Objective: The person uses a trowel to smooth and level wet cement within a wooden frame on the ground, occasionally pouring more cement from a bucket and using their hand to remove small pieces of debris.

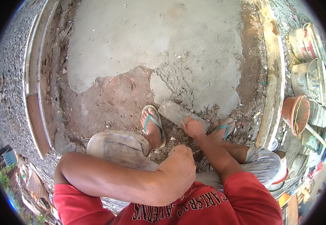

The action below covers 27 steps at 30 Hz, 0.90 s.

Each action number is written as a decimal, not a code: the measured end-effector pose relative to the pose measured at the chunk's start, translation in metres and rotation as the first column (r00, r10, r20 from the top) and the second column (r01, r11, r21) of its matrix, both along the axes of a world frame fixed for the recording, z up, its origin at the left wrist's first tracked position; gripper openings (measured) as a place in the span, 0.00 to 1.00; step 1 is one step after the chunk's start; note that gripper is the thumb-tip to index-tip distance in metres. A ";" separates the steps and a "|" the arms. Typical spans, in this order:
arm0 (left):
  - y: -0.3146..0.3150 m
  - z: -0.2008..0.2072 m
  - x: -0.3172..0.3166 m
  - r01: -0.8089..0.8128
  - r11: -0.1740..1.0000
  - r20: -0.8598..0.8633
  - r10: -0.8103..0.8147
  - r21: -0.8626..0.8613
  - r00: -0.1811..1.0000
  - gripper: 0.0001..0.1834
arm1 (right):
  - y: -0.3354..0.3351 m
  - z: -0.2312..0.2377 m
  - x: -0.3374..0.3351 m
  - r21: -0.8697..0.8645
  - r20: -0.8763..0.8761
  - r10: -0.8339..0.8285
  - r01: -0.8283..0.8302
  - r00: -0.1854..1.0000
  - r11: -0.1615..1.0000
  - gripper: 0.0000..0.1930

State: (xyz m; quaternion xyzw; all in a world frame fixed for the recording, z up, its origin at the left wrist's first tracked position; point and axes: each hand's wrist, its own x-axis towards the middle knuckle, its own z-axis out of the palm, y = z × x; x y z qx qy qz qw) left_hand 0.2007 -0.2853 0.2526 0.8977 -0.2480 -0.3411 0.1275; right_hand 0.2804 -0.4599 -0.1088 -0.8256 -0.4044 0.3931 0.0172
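My right hand (193, 127) grips a long grey trowel (174, 112) caked with mortar. Its blade lies low over the ground between my sandalled feet, at the near edge of the wet mortar (121, 41). The handle is hidden under my fingers. Closed in a fist, my left hand (178, 162) hangs in front of my chest above the soil, with nothing seen sticking out of it. Smooth mortar covers the far ground. A rougher, lumpy patch (193, 82) lies just beyond the trowel, and bare reddish-brown soil (114, 93) shows to its left.
Wooden form boards run along the left (43, 75) and right (273, 75) sides. Beyond the right board stand dirty buckets (303, 43) and an orange-brown bucket (288, 112) with a pole beside it. Gravel (11, 86) spreads outside the left board.
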 end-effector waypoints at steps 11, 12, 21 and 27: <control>-0.008 0.007 0.003 -0.026 0.993 -0.103 0.038 0.112 0.994 0.14 | 0.222 -0.011 0.076 -0.009 -0.012 0.222 -0.222 0.975 0.975 0.24; -0.006 0.009 0.001 -0.034 0.993 -0.108 0.045 0.110 0.993 0.14 | 0.194 -0.018 0.088 -0.100 -0.006 0.275 -0.274 0.961 0.956 0.24; 0.012 -0.005 0.001 -0.068 0.997 -0.135 0.063 -0.036 0.989 0.13 | 0.048 0.002 0.182 -0.041 0.125 0.504 -0.503 0.855 0.863 0.25; 0.031 -0.025 0.013 -0.171 0.984 -0.214 0.156 -0.053 0.964 0.13 | 0.240 -0.053 0.145 -0.005 0.241 0.742 -0.763 0.626 0.646 0.23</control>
